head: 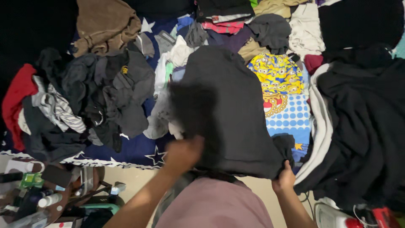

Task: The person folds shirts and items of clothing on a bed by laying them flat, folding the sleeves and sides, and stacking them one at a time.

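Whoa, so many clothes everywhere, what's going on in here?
A person is handling a dark grey garment spread over a bed heaped with laundry. The left hand, blurred, rests on its lower edge, and the right hand pinches its lower right corner. Around it lie a yellow cartoon-print cloth, a brown top and a red piece.

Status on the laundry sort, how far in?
Early. Done: nothing clearly folded or stacked in view. In hand: a dark grey garment, left hand blurred on its lower edge, right hand gripping its corner. Left: the loose dark pile, the yellow cartoon-print piece, the black heap.
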